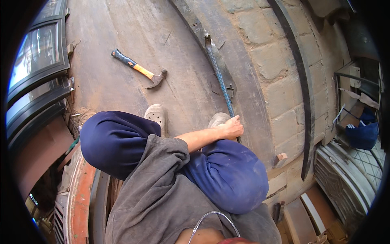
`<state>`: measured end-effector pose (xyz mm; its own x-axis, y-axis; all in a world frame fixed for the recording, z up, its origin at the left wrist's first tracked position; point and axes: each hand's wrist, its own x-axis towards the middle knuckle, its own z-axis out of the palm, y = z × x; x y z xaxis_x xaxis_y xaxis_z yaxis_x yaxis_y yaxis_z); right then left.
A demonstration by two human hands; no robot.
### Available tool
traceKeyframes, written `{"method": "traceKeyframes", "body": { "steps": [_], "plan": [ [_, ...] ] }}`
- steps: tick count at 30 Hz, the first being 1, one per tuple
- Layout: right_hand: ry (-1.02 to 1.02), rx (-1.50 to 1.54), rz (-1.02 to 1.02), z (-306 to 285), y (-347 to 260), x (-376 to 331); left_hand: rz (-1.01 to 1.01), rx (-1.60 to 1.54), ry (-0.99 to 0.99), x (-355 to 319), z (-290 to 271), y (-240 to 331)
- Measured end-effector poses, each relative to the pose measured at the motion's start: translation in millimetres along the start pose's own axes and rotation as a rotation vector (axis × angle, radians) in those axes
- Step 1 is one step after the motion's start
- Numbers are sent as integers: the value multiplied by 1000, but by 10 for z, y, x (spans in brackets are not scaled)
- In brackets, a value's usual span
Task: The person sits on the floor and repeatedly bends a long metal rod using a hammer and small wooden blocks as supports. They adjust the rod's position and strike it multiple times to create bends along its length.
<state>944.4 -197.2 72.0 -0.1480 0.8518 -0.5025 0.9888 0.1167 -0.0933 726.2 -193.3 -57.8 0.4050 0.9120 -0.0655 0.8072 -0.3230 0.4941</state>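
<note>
My left hand [232,127] reaches across between my knees, fingers closed round the lower part of a crowbar [221,79]. The bar is blue with a twisted, ribbed shaft, and its flattened dark end points away from me. Under the fist only a short dark bit shows before my right knee hides the rest. On the boards to the left lies a claw hammer [140,70] with a black and orange handle, its metal head toward the middle, apart from the hand. My right hand is not visible.
Small metal pieces [230,88] sit beside the bar. A long dark strip [302,77] crosses the brick paving on the right, near a broken brick piece [280,160]. Framed windows [42,49] stand at left; a metal grille [339,175] leans at right.
</note>
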Motion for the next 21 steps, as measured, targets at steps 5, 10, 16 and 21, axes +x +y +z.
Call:
{"method": "traceKeyframes", "body": {
  "steps": [5,10,16,21],
  "plan": [
    [24,4,-2,-3,-8,28,36,-46,-27,-89,-188,-53],
    [46,6,-13,19,44,11,-28,-65,-56,-47,-476,-65],
    [71,17,-41,79,66,-12,-73,-94,-51,-94,-710,-384],
    [106,14,-52,125,112,-31,-76,-67,-104,-130,-497,-425]
  ]
}}
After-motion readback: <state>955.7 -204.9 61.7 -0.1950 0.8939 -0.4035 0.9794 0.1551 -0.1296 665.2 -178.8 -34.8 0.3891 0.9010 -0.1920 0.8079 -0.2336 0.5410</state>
